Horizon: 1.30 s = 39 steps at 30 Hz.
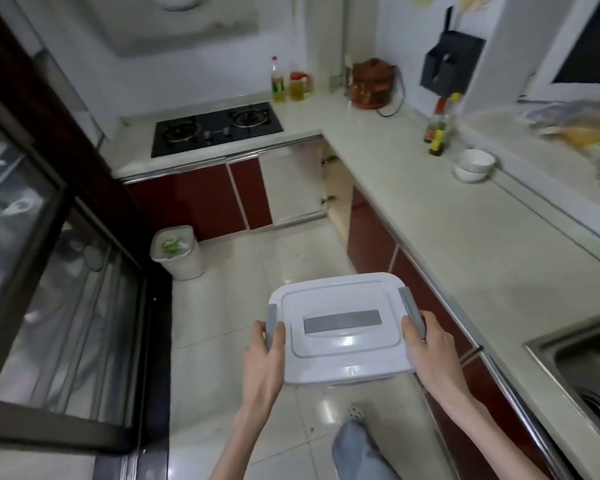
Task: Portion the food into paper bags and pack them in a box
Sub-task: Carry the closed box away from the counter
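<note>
Now, left hand (pixel 264 351): we are curling our fingers round the left grey latch of the box (pixel 340 327), thumb lying on the lid, so that side is not dropping
Box: we are carrying it lid-up and closed in the air over the floor, in front of our body and just left of the counter (pixel 465 271); both latches are sitting down, so nothing can spill
Axis: its long side is running left to right between our hands, lid handle along it, near edge tipping slightly toward us
Right hand (pixel 426 344): we are clasping the right latch likewise, balancing the load
Food: we are seeing blurred bags far right on the counter, well apart from the box
</note>
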{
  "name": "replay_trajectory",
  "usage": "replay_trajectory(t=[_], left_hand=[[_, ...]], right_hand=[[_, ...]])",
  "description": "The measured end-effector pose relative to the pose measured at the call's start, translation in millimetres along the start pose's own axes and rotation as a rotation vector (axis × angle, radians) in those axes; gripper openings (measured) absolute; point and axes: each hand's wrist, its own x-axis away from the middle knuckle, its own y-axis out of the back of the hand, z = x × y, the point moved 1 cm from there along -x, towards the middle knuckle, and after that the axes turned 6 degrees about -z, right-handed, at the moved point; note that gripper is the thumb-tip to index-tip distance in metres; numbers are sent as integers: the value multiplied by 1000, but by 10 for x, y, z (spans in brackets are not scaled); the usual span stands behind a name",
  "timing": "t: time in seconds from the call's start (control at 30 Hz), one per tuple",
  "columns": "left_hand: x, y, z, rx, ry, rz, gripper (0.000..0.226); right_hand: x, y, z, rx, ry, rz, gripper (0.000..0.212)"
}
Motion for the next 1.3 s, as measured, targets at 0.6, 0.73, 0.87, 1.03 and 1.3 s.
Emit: replay_trajectory(t=[0.6, 0.73, 0.87, 1.03, 1.3], left_hand=[[-2671, 188, -75, -112, 130, -167, 33], [-3328, 260, 41, -147, 139, -173, 37], [-4106, 331, 99, -176, 120, -95, 31], [-5170, 531, -96, -211, 40, 79, 18], [-6534, 507, -319, -287, -56, 217, 21]], right_hand=[[-2132, -1856, 1390, 40, 29, 271, 28], [-2473, -2365, 1588, 79, -20, 296, 23], [-2809, -2896, 1853, 107, -68, 226, 13], [-3155, -3472, 2295, 86, -159, 141, 18], [-3565, -4182, 2641, -19, -314, 88, 25]])
